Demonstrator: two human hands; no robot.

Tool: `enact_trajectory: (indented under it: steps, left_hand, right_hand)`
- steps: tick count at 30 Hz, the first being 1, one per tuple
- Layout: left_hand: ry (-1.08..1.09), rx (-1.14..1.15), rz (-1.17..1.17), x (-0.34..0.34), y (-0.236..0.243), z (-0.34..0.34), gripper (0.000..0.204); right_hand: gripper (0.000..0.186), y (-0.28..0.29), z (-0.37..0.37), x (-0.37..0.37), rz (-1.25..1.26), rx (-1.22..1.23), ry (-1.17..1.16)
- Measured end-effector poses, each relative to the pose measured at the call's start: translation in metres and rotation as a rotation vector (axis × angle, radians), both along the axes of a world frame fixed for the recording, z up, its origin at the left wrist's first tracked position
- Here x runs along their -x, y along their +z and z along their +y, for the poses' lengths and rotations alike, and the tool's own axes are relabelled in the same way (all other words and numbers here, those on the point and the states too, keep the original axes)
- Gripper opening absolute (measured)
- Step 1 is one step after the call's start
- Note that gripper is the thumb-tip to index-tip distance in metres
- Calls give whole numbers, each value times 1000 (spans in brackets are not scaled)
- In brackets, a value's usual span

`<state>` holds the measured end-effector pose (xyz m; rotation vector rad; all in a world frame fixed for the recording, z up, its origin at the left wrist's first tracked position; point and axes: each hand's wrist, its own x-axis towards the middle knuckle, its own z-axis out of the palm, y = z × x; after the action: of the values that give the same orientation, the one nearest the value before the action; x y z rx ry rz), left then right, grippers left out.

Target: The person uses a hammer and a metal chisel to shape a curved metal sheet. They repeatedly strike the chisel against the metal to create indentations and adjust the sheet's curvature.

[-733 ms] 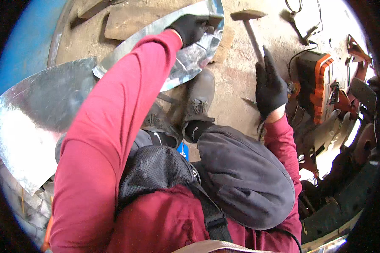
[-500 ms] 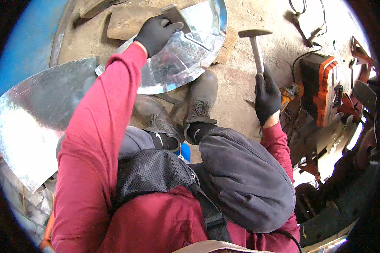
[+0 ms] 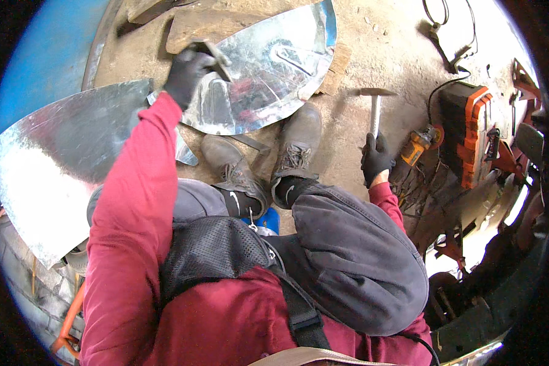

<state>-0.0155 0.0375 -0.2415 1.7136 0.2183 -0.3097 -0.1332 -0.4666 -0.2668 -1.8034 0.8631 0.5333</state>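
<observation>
Grey flat metal piece (image 3: 219,61) is clasped in the left hand (image 3: 186,76), near the left edge of the shiny sheet (image 3: 268,67); past the sheet's right edge, a hammer (image 3: 375,116) is gripped by its handle in the right hand (image 3: 377,161).

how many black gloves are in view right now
2: one on the left hand, holding a metal piece; one on the right hand, gripping a hammer.

Hammer (image 3: 375,114) in right hand (image 3: 377,160), head beyond fingers; flat metal piece (image 3: 217,60) in left hand (image 3: 188,74); scuffed shiny sheet (image 3: 265,76) right of it.
</observation>
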Motion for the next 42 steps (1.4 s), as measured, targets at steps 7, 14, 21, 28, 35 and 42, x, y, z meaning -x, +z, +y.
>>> enact_trajectory:
  steps: [7, 14, 21, 28, 35, 42]
  left_hand:
    - [308, 105, 278, 3, 52, 53, 30]
    - [-52, -1106, 147, 4, -9, 79, 53]
    - [-297, -1271, 529, 1, -44, 71, 73]
    - [-598, -1128, 429, -19, -4, 97, 59]
    - [-670, -1113, 367, 21, 36, 87, 62]
    - [-480, -1124, 627, 92, 23, 53, 64]
  right_hand:
    - [53, -58, -37, 17, -122, 503, 343]
    - [32, -34, 13, -12, -278, 440, 450]
    - [30, -14, 91, -32, -347, 209, 718]
    - [45, -19, 121, -70, -356, 359, 1069]
    - [55, -35, 128, -78, -158, 19, 717]
    - [47, -26, 120, -76, -380, 347, 662]
